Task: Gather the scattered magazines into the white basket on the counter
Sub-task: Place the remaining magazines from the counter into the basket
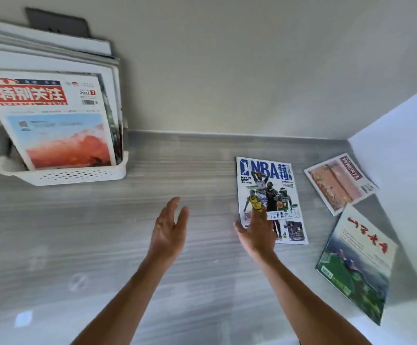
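Grey, streaked counter runs under a pale wall, meeting a white side wall at the far right corner. At the back left stands the white basket, its perforated front facing me, already packed with upright magazines that lean back against the wall; the front one is a red-titled magazine with an orange-red sky on its cover, and behind the stack a dark wall plate shows above the paper edges. Three more lie flat on the counter to my right. The NBA magazine lies face up, nearest the middle. Just beyond it toward the corner lies a reddish-brown magazine, turned at an angle, and nearer to me along the right wall lies a green landscape magazine with red brush lettering; its far corner lies right at the reddish one's near edge, though I cannot tell whether they overlap. My right hand is spread flat with straight fingers over the lower left corner of the NBA cover, the fingertips on the page, nothing gripped. My left hand is above the bare counter between the basket and the NBA issue, palm turned inward, fingers relaxed and holding nothing.
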Demonstrator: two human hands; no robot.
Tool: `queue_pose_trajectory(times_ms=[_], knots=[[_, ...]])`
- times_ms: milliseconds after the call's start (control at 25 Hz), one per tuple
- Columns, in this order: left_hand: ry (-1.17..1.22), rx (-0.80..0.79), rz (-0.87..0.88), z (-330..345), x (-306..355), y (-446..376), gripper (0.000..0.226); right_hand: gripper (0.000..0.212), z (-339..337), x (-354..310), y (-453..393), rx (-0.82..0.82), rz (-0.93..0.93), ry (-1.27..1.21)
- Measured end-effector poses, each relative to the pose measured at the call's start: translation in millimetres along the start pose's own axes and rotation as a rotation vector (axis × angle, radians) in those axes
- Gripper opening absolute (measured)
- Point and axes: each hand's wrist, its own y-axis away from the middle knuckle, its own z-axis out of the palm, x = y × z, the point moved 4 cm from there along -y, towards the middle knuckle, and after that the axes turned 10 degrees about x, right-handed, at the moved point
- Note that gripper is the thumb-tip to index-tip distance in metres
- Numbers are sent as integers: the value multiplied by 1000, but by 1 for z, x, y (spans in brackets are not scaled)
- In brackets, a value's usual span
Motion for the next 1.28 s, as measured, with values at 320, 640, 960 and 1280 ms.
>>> queue_pose_trajectory(times_ms=[320,640,960,1280], knots=[[-17,-62,-40,76,25,27,26,63,3,13,-11,83,-315,169],[123,-205,-378,98,45,16,49,47,-37,-11,45,-59,-359,-710],[138,-29,49,-26,24,11,61,58,-7,-56,18,-283,179,-931],[561,218,93,-183,25,-21,50,14,-60,-198,-12,-507,-114,-1285]])
